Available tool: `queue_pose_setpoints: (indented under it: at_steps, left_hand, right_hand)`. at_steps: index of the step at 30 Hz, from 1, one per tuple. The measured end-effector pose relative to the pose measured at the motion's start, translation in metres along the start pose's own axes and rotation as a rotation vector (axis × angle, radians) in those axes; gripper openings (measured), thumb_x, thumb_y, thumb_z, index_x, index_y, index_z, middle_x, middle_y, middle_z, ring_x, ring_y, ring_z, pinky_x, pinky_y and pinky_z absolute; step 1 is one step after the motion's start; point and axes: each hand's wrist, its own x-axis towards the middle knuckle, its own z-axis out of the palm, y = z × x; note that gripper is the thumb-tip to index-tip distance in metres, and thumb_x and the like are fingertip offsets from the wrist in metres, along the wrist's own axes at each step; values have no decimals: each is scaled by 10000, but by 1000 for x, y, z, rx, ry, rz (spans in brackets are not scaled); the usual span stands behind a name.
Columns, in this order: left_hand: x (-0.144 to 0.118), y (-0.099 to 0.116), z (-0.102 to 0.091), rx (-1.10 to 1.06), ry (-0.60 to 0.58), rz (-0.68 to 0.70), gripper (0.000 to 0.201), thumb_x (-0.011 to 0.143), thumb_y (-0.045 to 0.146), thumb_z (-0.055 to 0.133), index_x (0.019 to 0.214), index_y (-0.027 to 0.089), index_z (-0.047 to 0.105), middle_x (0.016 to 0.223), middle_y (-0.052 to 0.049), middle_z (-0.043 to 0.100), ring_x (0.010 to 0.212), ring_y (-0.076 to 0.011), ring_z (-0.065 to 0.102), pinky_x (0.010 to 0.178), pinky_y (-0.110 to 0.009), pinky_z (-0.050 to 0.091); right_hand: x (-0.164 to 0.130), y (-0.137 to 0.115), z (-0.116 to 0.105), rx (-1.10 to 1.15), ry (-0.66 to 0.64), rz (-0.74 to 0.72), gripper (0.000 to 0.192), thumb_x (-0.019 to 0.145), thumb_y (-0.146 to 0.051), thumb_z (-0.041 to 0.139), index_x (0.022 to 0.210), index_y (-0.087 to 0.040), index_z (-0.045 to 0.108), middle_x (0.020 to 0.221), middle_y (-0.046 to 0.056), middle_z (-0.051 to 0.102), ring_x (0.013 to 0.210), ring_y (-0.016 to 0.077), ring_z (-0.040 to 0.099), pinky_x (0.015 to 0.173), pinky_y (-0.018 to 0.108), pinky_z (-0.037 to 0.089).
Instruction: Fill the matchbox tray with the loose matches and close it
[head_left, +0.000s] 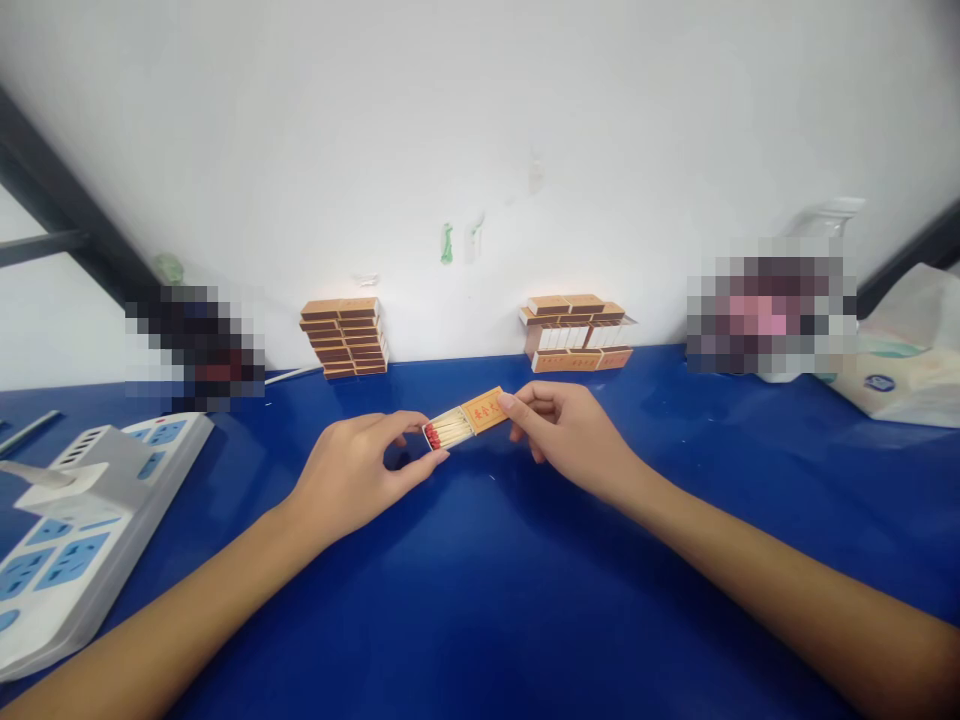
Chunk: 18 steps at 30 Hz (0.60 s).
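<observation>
Head view shows two bare hands meeting just above the middle of the frame over a blue table point(480, 600). Between them sits a small matchbox point(465, 422), half slid open: its orange sleeve point(485, 410) points toward the right, and its inner tray point(448, 431) sticks out toward the left, showing a row of matches with red heads.

The left hand point(352, 475) pinches the exposed tray end, thumb below and forefinger curled over the top, the other fingers loosely bent beneath. The right hand point(570, 425) closes on the sleeve end, fingertips on the far edge and the remaining fingers folded in toward the palm. Both hands are clamped on the box, which is held a little above the tabletop.

At the centre, against the white wall point(480, 130), stand two heaps of matchboxes: a stack left of centre point(345, 337) and a second pile right of centre point(577, 332), some with white sides showing. A white power strip point(75, 530) with blue sockets lies at the lower left. A plastic bag point(900, 350) rests at the right edge.
</observation>
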Motion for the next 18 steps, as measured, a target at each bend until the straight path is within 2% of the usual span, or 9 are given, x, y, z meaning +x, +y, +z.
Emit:
queue_pose_setpoints:
  at_steps: [9, 15, 18]
  left_hand:
    - [-1, 1, 0, -10, 63, 50, 367, 909, 487, 710, 1152, 213, 733, 875, -21, 777, 676, -162, 699, 596, -271, 536]
    - [0, 1, -1, -23, 59, 65, 351, 899, 477, 729, 1141, 222, 728, 874, -12, 778, 695, -164, 711, 596, -262, 536]
    - [0, 0, -1, -24, 65, 97, 339, 902, 469, 733, 1135, 222, 721, 907, -13, 781, 715, -162, 714, 607, -260, 539]
  right_hand:
    - [1, 1, 0, -14, -25, -7, 367, 953, -525, 633, 840, -176, 629, 693, 7, 680, 498, 93, 540, 477, 217, 413]
    - [-2, -3, 0, -37, -58, -66, 483, 984, -551, 577, 667, -191, 518, 561, -28, 587, 447, 84, 511, 476, 221, 386]
    - [-3, -4, 0, -29, -78, -40, 470, 987, -557, 567, 691, -195, 517, 556, -32, 594, 425, 83, 503, 451, 219, 366]
